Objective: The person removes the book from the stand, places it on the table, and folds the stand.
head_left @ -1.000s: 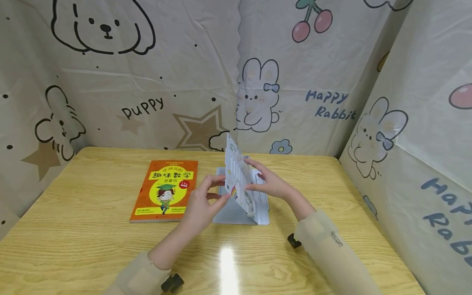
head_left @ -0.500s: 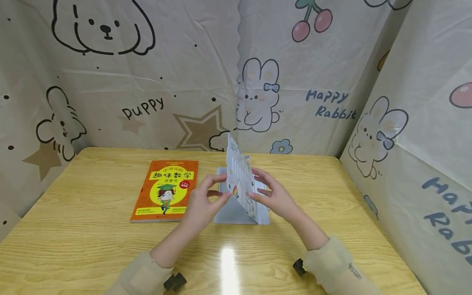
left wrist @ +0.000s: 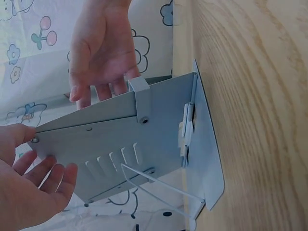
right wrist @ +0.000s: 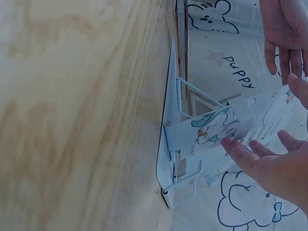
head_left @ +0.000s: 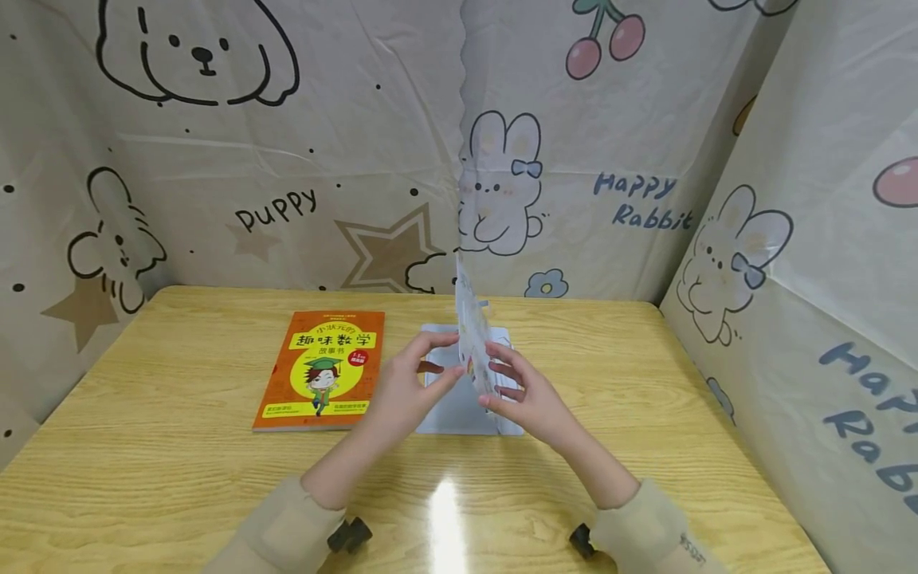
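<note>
A pale metal book stand (head_left: 470, 327) with a printed panel is on the table in the head view, its panel raised steeply from the flat base (head_left: 459, 414). At the panel's left side is my left hand (head_left: 405, 387), thumb and index fingertips at its edge. The left wrist view shows that thumb at a corner of the panel's slotted back (left wrist: 106, 149), the other fingers loosely bent. My right hand (head_left: 534, 395) is on the panel's printed side, fingers spread. In the right wrist view a fingertip of it touches the stand near a clip (right wrist: 240, 120).
An orange book (head_left: 323, 371) lies on the wooden table (head_left: 179, 478), left of the stand. Wire legs (left wrist: 159, 185) extend from the stand's base. A cartoon-print cloth (head_left: 387, 135) hangs behind and at both sides of the table.
The stand's panel has tilted rightward and now stands more upright. My left hand has moved right along with it. My right hand has shifted lower and nearer on the panel.
</note>
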Demonstrator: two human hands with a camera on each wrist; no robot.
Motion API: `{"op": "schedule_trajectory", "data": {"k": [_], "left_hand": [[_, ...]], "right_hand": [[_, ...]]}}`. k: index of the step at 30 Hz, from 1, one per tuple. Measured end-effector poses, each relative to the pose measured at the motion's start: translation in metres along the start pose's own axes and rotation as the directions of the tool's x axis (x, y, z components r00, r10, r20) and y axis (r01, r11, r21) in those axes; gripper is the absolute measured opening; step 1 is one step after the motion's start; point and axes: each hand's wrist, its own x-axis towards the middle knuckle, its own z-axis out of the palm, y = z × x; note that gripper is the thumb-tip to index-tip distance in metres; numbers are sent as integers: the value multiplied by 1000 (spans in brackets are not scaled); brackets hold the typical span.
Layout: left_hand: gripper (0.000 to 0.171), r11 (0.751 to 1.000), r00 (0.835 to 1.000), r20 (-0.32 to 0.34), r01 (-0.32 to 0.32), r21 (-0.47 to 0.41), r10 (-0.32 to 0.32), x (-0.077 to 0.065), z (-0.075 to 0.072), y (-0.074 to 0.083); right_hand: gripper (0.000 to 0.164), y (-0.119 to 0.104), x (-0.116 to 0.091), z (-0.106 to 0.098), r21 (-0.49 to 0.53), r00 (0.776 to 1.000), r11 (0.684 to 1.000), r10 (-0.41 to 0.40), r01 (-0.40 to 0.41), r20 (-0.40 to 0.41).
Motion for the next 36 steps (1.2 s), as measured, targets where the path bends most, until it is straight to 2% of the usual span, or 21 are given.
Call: {"op": "schedule_trajectory", "data": {"k": [6, 10, 17, 23, 29, 36], "left_hand": [[33, 998, 999, 38, -31, 52, 29, 5, 1, 6], [34, 996, 996, 78, -54, 76, 48, 9, 2, 9], [36, 994, 988, 141, -80, 79, 68, 13, 5, 12], [38, 994, 979, 190, -84, 69, 70, 17, 6, 12], [43, 996, 979, 200, -63, 67, 49, 20, 0, 4], [49, 993, 983, 182, 2, 119, -24, 23, -6, -16]], "right_hand": [[73, -8, -3, 3, 23, 1000, 1000, 20, -19, -17], [72, -17, -6, 4, 1, 999, 1000, 6, -6, -33], [70, 2, -2, 3, -60, 996, 998, 27, -33, -87], [66, 6, 0, 3, -75, 993, 997, 14, -23, -121], [67, 5, -1, 5, -87, 991, 996, 2, -13, -132], [68, 6, -4, 6, -79, 985, 997, -32, 19, -167]]}}
